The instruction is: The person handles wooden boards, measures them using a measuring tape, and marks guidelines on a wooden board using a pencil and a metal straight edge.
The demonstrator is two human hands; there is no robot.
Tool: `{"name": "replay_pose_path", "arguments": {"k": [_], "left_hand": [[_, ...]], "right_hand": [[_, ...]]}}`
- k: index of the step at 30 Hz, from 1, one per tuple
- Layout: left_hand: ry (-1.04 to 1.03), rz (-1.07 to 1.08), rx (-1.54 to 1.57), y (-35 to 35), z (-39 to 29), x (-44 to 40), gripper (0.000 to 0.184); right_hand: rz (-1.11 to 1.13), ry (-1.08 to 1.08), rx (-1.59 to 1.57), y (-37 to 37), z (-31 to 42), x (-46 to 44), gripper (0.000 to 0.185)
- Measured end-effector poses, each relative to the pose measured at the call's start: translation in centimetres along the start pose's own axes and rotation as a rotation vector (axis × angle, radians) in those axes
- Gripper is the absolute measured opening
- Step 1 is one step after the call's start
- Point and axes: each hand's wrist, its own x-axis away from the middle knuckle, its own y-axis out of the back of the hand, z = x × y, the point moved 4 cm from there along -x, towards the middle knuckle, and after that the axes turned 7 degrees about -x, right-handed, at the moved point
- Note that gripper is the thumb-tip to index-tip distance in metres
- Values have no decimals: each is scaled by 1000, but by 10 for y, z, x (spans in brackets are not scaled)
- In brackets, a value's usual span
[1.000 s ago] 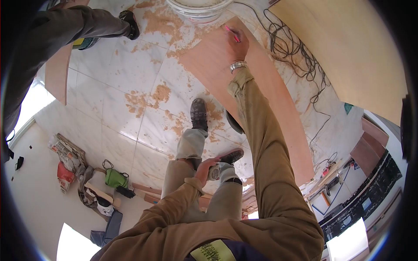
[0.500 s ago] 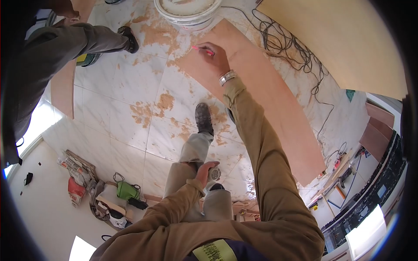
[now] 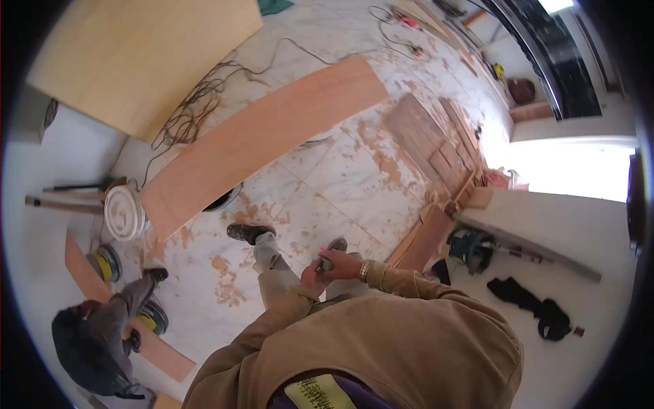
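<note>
My left hand is closed around a small rounded grey object, low in front of my body; I cannot make out its kind. My right hand, with a metal watch at the wrist, meets the left hand and its fingers touch the grey object. A thin pink pencil-like thing pokes out at the right fingers; most of it is hidden. Beyond my feet a long reddish plywood strip lies raised on buckets, one of them a white bucket under its left end.
At lower left a co-worker bends over a narrower plywood strip on buckets. A large pale panel and tangled cable lie beyond the long strip. Boards and a green power tool are at right. Sawdust spots the floor.
My view has swung round to the right. My right hand has drawn back from over the end of the long plywood strip to my left hand. The co-worker now bends lower.
</note>
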Motion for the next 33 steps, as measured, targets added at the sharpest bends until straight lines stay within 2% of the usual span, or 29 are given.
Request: {"name": "replay_pose_path", "arguments": {"k": [1,3,6,7,9,10,12,13,15,18,20,21,23,24,27,28,31,33], "left_hand": [[327,38,621,-43,3,-12,51],[500,61,-74,-115,-21,-9,55],[149,664,-1312,-193,-41,-16,52],[132,787,-1433,-225,-57,-15,50],[100,1054,-1648,-293,-87,-6,46],[20,1183,-1590,-318,-87,-8,42],[170,1453,-1553,-373,-92,0,38],[258,1575,-1521,-401,-96,15,36],[576,1784,-1148,-442,-104,44,32],[526,1743,-1464,-467,-102,26,31],[143,1626,-1843,-454,-86,-15,31],[-74,1567,-1999,-451,-76,-37,31],[-54,1673,-2025,-462,-72,-71,32],[-46,1719,-2035,-467,-69,-86,33],[-279,1850,-2136,-495,-60,-134,34],[-343,1997,-2242,-492,-37,-159,39],[-420,2010,-2365,-532,-55,-193,41],[-471,2079,-2380,-551,-65,-209,43]], "right_hand": [[-66,-63,-11,22,-7,39,77],[-220,-198,-9,26,-71,113,73],[-525,-303,-190,15,-121,246,66],[-617,-324,-216,4,-132,282,63],[-715,-399,-576,-29,-134,340,64],[-760,-427,-747,-37,-130,363,65],[-829,-477,-1032,-49,-117,388,68],[-849,-495,-1174,-58,-113,393,69],[-912,-419,-1156,-76,-125,391,68],[-1070,-246,-1097,-71,-142,375,65],[-1210,-236,-1191,-64,-140,371,63],[-1285,-330,-1087,-56,-144,372,63],[-1411,-541,-866,-29,-157,371,63],[-1458,-531,-810,-15,-160,369,63],[-1576,-634,-745,22,-178,366,66],[-1582,-755,-765,37,-175,372,70],[-1686,-946,-750,81,-155,386,74],[-1749,-1000,-827,100,-156,383,76]]}}
